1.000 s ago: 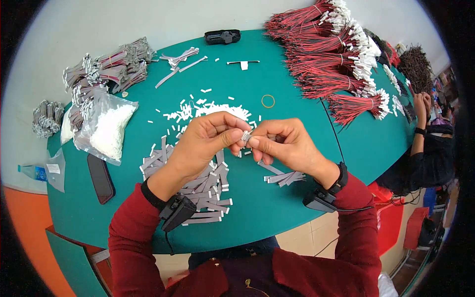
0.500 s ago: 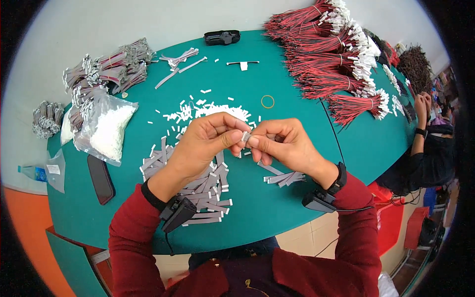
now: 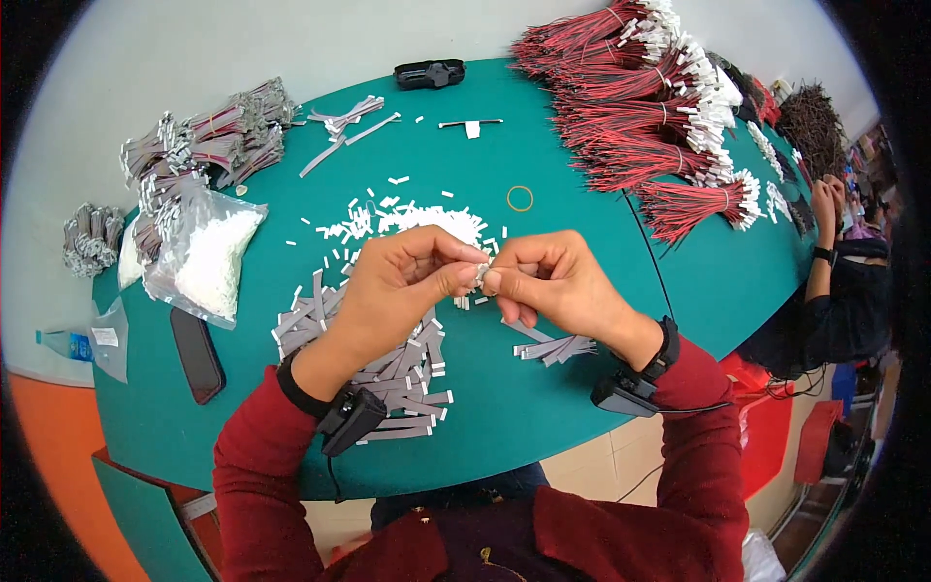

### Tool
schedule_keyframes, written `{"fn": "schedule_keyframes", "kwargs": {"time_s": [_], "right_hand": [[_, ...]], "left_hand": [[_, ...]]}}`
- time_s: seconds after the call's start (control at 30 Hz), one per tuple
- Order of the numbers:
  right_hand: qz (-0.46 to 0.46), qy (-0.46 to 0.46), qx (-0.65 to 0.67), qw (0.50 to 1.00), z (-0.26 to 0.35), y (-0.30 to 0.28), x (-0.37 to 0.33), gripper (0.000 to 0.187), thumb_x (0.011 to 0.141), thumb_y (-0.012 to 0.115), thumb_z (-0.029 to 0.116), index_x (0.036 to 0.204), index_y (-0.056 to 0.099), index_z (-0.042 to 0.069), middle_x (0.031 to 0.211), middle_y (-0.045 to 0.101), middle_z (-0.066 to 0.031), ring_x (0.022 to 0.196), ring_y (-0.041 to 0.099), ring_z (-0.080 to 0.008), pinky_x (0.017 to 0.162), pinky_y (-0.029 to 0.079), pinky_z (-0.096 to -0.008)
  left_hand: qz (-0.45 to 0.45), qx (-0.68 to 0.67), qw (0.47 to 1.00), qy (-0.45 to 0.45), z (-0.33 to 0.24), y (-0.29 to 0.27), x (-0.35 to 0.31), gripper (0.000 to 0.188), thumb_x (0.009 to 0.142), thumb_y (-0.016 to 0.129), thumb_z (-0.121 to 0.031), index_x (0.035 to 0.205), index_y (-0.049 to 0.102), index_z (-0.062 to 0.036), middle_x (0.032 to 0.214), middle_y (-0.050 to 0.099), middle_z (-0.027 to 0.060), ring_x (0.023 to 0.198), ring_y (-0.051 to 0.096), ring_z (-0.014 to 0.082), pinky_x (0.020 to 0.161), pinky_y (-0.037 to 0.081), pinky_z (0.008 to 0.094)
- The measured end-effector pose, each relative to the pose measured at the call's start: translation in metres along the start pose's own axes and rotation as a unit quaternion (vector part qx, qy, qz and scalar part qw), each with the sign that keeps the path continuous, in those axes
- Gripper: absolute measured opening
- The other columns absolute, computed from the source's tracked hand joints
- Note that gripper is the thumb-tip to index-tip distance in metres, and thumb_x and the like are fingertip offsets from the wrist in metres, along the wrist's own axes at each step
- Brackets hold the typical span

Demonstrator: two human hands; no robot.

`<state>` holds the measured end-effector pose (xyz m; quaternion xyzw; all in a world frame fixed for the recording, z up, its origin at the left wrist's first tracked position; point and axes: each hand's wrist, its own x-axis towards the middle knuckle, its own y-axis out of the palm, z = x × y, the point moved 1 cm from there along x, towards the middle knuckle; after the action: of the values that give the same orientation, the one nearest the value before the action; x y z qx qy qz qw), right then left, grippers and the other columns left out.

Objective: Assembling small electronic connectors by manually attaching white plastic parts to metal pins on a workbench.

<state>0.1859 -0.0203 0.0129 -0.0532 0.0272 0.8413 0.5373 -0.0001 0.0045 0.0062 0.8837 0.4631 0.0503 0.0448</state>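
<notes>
Over the middle of the table, my left hand [image 3: 402,276] and my right hand [image 3: 553,281] meet fingertip to fingertip. Between their thumbs and forefingers they pinch a small white connector [image 3: 482,275], mostly covered by the fingers; whether a cable hangs from it is hidden. Just beyond the hands spreads a heap of small white plastic connector pieces [image 3: 427,218]. Grey flat ribbon cables with white ends [image 3: 402,388] lie in a loose pile beneath and beside my left forearm. A smaller group of the same ribbon cables [image 3: 558,349] rests under my right hand.
Bundled red-and-black wires [image 3: 630,107] fill the far right. At left are bundled grey cables [image 3: 213,136], a clear bag of white pieces [image 3: 208,262], a phone [image 3: 197,354] and a bottle [image 3: 64,342]. A rubber band [image 3: 520,199] lies beyond my right hand. Another person's hand [image 3: 826,199] works at right.
Both hands stay together, their fingertips closing tighter so less of the small piece shows. The whole view has shifted slightly.
</notes>
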Motion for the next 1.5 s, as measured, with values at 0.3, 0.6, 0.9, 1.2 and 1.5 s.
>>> {"fn": "schedule_keyframes", "kwargs": {"time_s": [0.3,0.6,0.9,1.2,1.5], "right_hand": [[0.007,-0.002,-0.006,1.000,0.0010,0.0005,-0.0028,0.021,0.087,0.055,0.014,0.070,0.056,0.002,0.053,0.053,0.0004,0.043,0.044,-0.0031,0.039,0.031,-0.0192],[-0.002,-0.011,-0.015,1.000,0.0025,0.0023,-0.0043,0.021,0.088,0.056,0.016,0.072,0.057,0.002,0.054,0.054,0.0008,0.044,0.042,-0.0017,0.041,0.030,-0.0177],[-0.003,-0.015,0.007,1.000,-0.0037,0.0018,0.0005,0.021,0.089,0.056,0.018,0.075,0.057,0.003,0.056,0.053,0.0014,0.046,0.042,-0.0018,0.041,0.031,-0.0174],[0.009,-0.024,-0.008,1.000,-0.0058,0.0041,-0.0001,0.020,0.090,0.055,0.018,0.077,0.058,0.003,0.057,0.052,0.0015,0.047,0.043,-0.0023,0.042,0.031,-0.0174],[0.049,0.009,0.014,0.999,-0.0050,0.0063,-0.0026,0.021,0.091,0.053,0.017,0.077,0.059,0.003,0.057,0.053,0.0007,0.045,0.043,-0.0026,0.041,0.031,-0.0172]], "left_hand": [[-0.033,0.083,0.994,0.065,0.0064,0.0042,-0.0030,0.013,0.082,0.060,0.000,0.094,0.061,0.0031,0.085,0.063,0.0064,0.074,0.056,0.0087,0.065,0.045,0.0205],[-0.031,0.045,0.998,0.037,0.0071,0.0045,-0.0014,0.014,0.081,0.061,0.000,0.095,0.062,0.0031,0.085,0.063,0.0067,0.074,0.056,0.0092,0.065,0.045,0.0209],[-0.019,0.020,0.999,0.029,0.0076,0.0017,0.0028,0.016,0.088,0.056,-0.009,0.098,0.060,0.0020,0.080,0.062,0.0057,0.071,0.056,0.0091,0.062,0.045,0.0206],[0.046,0.140,0.989,0.013,0.0098,-0.0005,-0.0015,0.027,0.096,0.040,-0.027,0.081,0.048,-0.0053,0.062,0.037,-0.0046,0.056,0.034,0.0038,0.050,0.029,0.0195],[0.075,0.125,0.989,0.004,0.0079,0.0037,-0.0034,0.029,0.096,0.040,-0.026,0.076,0.044,-0.0057,0.062,0.032,-0.0042,0.056,0.030,0.0049,0.049,0.026,0.0218]]}}
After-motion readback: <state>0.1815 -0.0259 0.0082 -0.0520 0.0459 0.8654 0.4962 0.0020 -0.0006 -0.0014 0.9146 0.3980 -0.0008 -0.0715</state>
